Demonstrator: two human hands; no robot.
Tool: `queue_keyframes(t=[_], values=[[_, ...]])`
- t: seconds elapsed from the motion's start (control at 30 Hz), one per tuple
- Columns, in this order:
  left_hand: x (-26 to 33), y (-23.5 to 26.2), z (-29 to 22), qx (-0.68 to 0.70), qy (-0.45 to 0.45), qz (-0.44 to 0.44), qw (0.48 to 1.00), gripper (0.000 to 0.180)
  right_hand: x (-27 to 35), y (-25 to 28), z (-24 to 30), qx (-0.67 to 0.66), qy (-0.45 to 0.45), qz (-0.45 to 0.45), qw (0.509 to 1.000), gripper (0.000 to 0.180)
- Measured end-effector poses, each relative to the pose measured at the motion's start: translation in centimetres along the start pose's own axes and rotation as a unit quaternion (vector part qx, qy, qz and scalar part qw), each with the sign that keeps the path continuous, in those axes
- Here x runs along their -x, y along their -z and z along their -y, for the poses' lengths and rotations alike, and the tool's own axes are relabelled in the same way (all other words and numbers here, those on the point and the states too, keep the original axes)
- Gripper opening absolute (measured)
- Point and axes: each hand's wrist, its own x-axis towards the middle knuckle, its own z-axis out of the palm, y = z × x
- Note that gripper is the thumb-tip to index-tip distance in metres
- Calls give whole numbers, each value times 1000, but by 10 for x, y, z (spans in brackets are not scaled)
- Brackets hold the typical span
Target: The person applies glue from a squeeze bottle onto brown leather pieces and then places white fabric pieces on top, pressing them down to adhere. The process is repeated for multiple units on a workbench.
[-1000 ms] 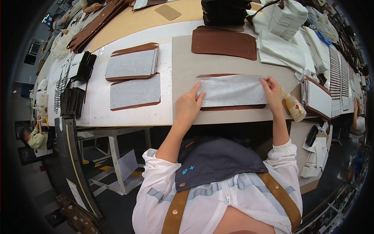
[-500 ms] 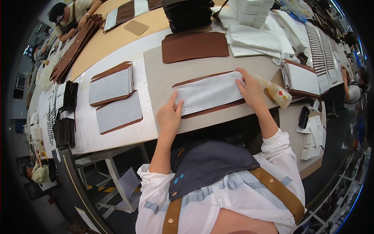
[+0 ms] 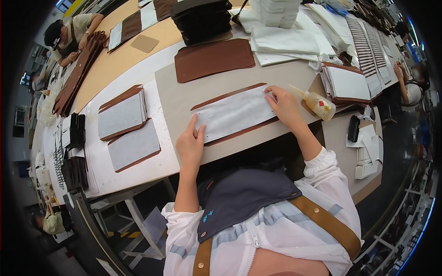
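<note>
A long white lining sheet (image 3: 235, 112) lies over a brown leather panel (image 3: 248, 130), whose edges show along both long sides. At its left end my left hand (image 3: 189, 142) holds the sheet by the edge, index finger at the corner and thumb a little lower. My right hand (image 3: 286, 109) grips the upper right corner with bent fingers; the undersides of the fingers are hidden. Just right of that hand a clear glue bottle (image 3: 321, 106) with yellowish contents and a thin nozzle lies tilted. Beyond the sheet rests a plain brown leather panel (image 3: 214, 60).
Lined brown panels (image 3: 120, 115) are stacked on the left, and more lined panels (image 3: 347, 83) at the right. Black pieces (image 3: 202, 20) and folded white sheets (image 3: 285, 41) stand at the back. A person (image 3: 69, 34) works at far left; another (image 3: 410, 87) sits at right.
The view has shifted slightly, so the table's things appear further left. Both hands stay at the ends of the white lining sheet, with no clear movement of the sheet on the table.
</note>
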Motion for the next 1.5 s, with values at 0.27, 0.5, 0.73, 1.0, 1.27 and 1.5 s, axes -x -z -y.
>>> queue_keyframes(t=[0.27,0.5,0.73,1.0,1.27,1.5], values=[[0,1,-1,-13,-6,0,1000,43,-1,-1,-1,11,3,0,1000,18],[-3,11,-5,-26,4,32,999,42,-1,1,-2,50,0,16,999,21],[-11,17,-3,-5,-41,-64,997,29,1,-1,-5,82,86,-69,991,25],[-15,-28,-26,-58,-288,15,956,40,14,-40,28,42,283,127,950,62],[-11,-28,-8,-144,-269,70,950,73,18,-34,24,151,256,163,941,86],[-12,-21,13,-172,-182,72,965,87,16,-22,12,203,185,165,947,94]])
